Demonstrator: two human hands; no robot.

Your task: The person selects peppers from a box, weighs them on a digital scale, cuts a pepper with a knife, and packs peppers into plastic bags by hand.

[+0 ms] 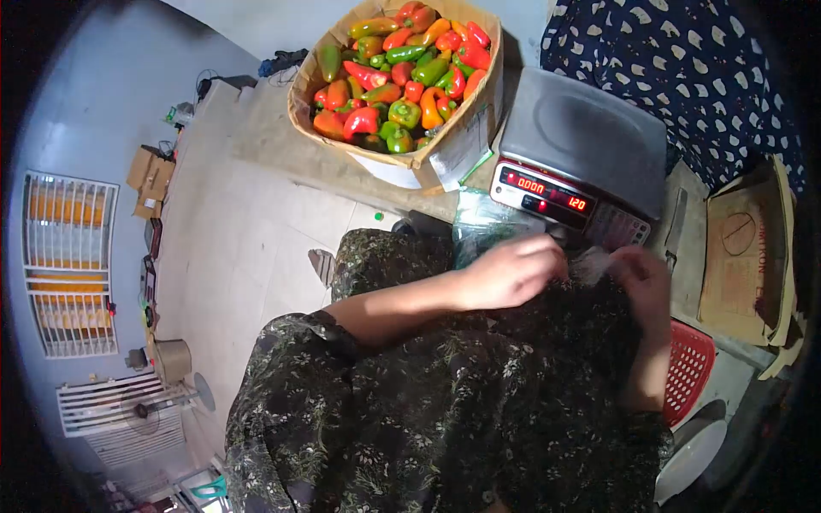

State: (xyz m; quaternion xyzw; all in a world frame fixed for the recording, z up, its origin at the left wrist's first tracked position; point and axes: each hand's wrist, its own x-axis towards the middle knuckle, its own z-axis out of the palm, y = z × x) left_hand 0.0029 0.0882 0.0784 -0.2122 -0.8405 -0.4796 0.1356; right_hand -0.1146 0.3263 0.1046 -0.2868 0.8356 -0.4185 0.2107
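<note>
Both my hands are in front of a digital scale (590, 137) with lit red digits. My left hand (516, 272) has its fingers curled together near a thin clear plastic bag (590, 266). My right hand (640, 275), slightly blurred, pinches the other side of that bag. Beside my left hand, a stack of clear plastic bags (489, 224) lies against the scale's front left corner. An open cardboard box (466, 154) of red, green and orange peppers (402, 77) stands left of the scale.
A red perforated basket (687, 369) and a pale bowl (694, 457) are at the lower right. Another open cardboard box (740, 256) stands at the far right. Dark patterned fabric (676, 60) hangs behind the scale. A fan (145, 411) stands at the lower left.
</note>
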